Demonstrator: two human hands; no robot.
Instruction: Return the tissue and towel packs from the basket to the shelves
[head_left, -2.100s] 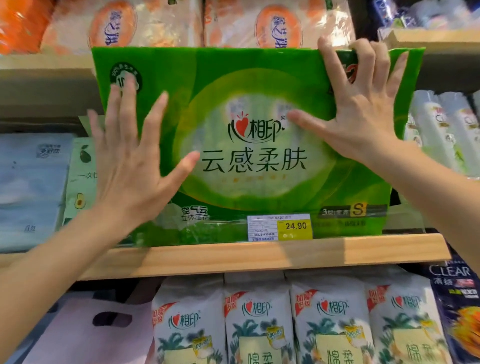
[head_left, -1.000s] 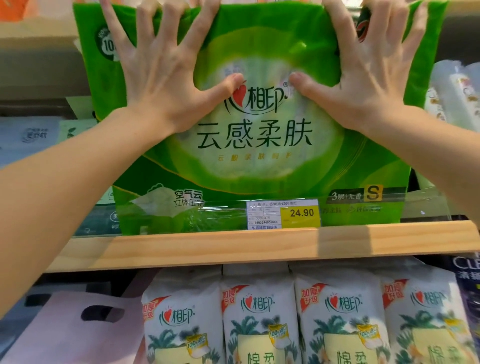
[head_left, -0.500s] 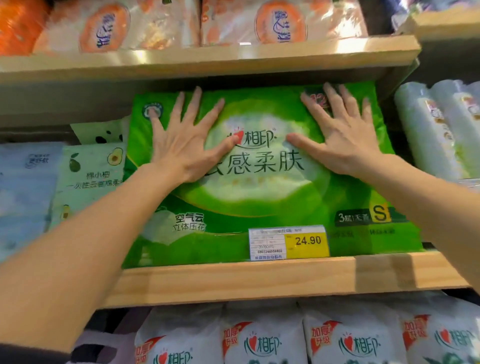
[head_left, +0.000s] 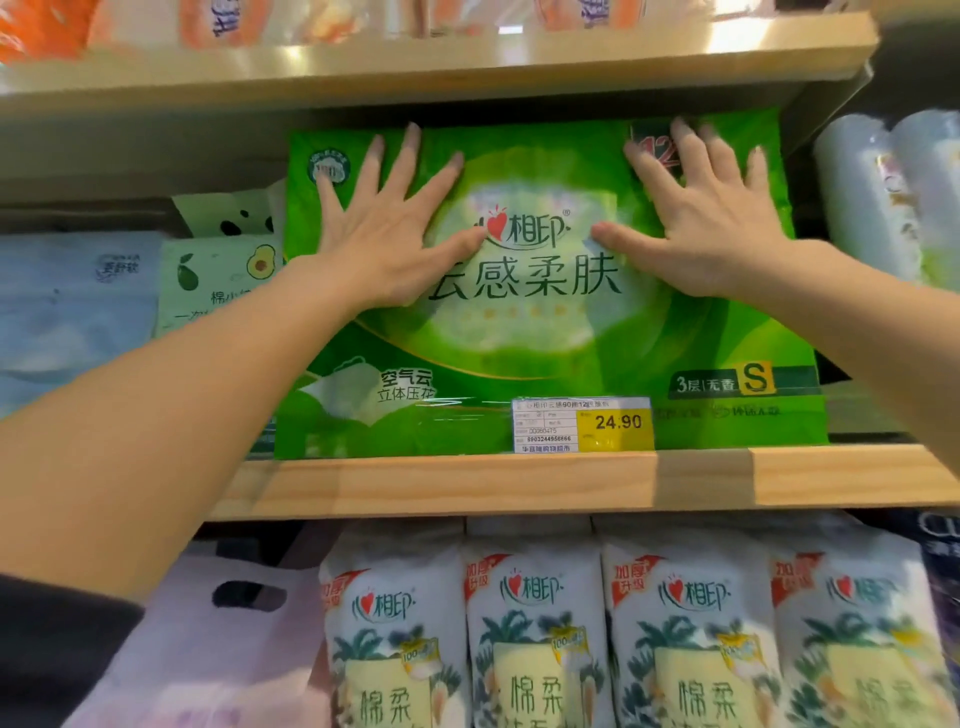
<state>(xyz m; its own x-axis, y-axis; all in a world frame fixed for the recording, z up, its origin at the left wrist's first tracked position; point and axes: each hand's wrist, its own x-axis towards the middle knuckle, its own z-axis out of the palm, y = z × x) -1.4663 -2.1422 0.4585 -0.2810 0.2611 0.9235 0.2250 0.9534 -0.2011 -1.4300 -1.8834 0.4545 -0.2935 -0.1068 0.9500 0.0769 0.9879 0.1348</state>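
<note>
I've got both hands, left hand (head_left: 382, 249) and right hand (head_left: 714, 228), spread flat and gripping nothing against the green tissue pack (head_left: 545, 322) standing on the wooden shelf (head_left: 519, 483) below my wrists, so I judge it shelved; next, back off and fetch another.

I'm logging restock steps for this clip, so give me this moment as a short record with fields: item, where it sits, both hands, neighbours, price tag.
item: green tissue pack, large, printed front facing out
position: on the wooden shelf, upright, top tucked under the upper shelf
left hand: open, fingers spread, palm flat on the pack's front
right hand: open, fingers spread, palm flat on the pack's front
left neighbour: avocado-print pack
below: row of white tissue packs
price tag: at shelf edge, reads 24.90
</note>
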